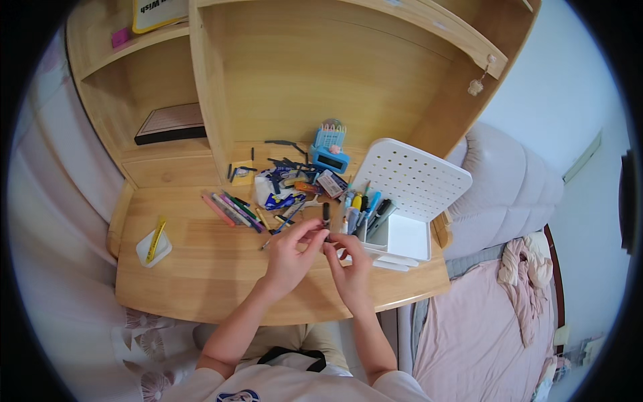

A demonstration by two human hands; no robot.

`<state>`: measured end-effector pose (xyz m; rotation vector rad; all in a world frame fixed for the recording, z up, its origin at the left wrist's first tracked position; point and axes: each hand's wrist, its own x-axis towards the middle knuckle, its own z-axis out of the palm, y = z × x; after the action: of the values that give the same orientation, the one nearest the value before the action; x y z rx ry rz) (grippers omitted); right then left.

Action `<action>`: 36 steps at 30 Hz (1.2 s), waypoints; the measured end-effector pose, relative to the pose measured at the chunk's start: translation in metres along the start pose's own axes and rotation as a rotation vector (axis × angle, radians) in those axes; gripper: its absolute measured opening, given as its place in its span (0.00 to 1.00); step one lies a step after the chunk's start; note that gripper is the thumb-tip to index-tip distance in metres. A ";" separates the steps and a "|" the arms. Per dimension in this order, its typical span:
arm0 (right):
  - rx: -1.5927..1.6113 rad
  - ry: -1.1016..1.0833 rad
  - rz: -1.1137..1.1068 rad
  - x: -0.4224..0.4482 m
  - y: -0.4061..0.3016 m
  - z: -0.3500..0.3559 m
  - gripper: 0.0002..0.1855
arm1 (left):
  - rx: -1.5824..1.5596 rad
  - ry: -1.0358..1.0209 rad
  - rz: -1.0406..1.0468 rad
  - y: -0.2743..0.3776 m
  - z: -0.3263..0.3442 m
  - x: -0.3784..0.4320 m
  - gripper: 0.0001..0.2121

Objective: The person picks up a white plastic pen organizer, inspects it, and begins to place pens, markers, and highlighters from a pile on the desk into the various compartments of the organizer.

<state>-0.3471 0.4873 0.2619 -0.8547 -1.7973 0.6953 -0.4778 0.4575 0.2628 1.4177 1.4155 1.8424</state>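
Between my two hands a dark pen (326,213) stands roughly upright above the desk. The thumb and fingertips of my left hand (290,255) pinch it around the middle. At its lower end, the fingers of my right hand (351,269) close on it, and the fingertips partly hide that end. Just right of them is a white desk organizer (409,236) with a pegboard back (413,178). Pens and markers (371,211) fill its left compartments. Left of my hands, several coloured pens (233,211) lie side by side on the wooden desk (201,281).
Behind the pens is a pile of dark sticks (289,163), a blue-and-white plastic packet (284,198) and a small box (331,184). A blue digital clock (330,160) stands at the back. At left, a yellow strip (156,240) lies across a white dish (163,257).
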 end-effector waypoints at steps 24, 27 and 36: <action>-0.423 0.180 -0.114 0.030 0.072 -0.058 0.07 | 0.310 -0.146 0.286 0.018 0.096 0.053 0.14; -0.466 0.165 -0.067 0.030 0.066 -0.057 0.08 | 0.406 -0.189 0.303 0.012 0.096 0.056 0.13; -0.470 0.217 -0.060 0.035 0.067 -0.055 0.09 | 0.497 -0.208 0.321 -0.004 0.102 0.059 0.05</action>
<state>-0.2885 0.5587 0.2476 -1.1303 -1.8035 0.1271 -0.4115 0.5535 0.2829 2.1195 1.6863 1.5069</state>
